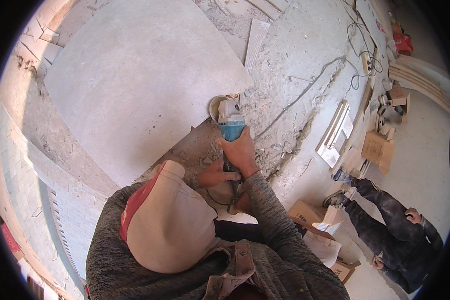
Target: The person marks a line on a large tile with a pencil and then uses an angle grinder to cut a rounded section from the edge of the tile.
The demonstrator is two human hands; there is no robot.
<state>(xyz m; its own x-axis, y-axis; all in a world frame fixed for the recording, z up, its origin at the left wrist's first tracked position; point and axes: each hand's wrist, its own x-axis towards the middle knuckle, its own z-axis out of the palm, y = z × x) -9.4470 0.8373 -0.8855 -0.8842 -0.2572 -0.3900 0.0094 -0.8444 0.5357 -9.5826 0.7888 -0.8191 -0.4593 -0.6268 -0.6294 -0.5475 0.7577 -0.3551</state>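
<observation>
You gripped the grinder (230, 120) two-handed

Your right hand (242, 151) curled its fingers around the teal body (232, 132); at its seven o'clock, your left hand (214, 175) wrapped its fingers about the dark grip (227, 164). The round guard (215, 108) sat toward eleven o'clock, at the edge of the large tile (145, 90).

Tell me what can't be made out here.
In the head view:
- Grinder: handle mostly covered by the right hand and left hand.
- Left sleeve: middle hidden behind the pale cap.
- Co-worker: head cut off by the dark rim.
- Red thing, far left: too blurred to identify.
</observation>
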